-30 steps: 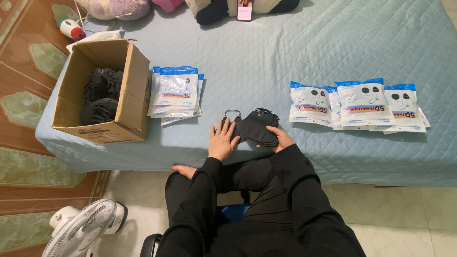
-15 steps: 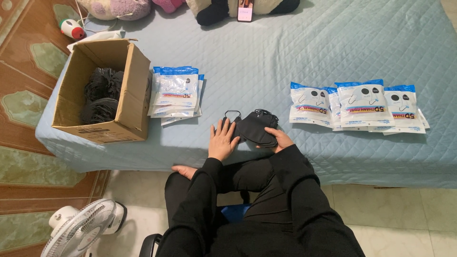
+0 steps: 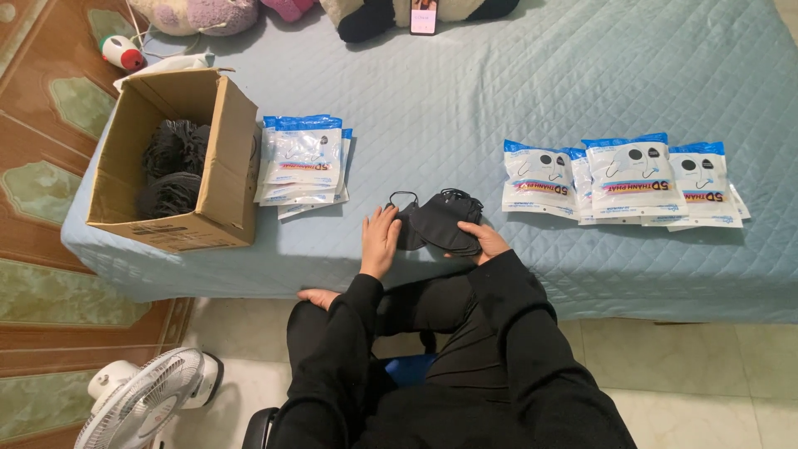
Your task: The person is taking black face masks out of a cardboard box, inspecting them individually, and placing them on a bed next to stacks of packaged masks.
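Both our hands were on a stack of black face masks [image 3: 440, 223] lying on the blue quilted bed [image 3: 532, 100], close to the near edge, about centre frame. Our left hand [image 3: 381, 241] lay flat, fingers together, pressing the stack's 9 o'clock edge. Our right hand [image 3: 485, 243] cupped the stack from its 4 o'clock side, fingers curled under the edge; we could not tell how firmly it gripped. The hands sat apart, with the masks between them. One ear loop [image 3: 402, 198] stuck out at the stack's 10 o'clock.

At 9 o'clock of the masks, well apart, lay a pile of flat white-and-blue packets [image 3: 303, 162]. Just beside that pile, further toward 9 o'clock, stood an open cardboard box [image 3: 229, 158] with more black masks [image 3: 170, 166] inside. At 3 o'clock of the hands lay a row of overlapping white-and-blue packets [image 3: 619, 179].

At 12 o'clock, on the far edge of the bed, lay a phone [image 3: 423, 15] against dark and light stuffed toys. On the floor at 7 o'clock stood a white fan [image 3: 141, 403]. Our knees and black sleeves filled the bottom of the view.
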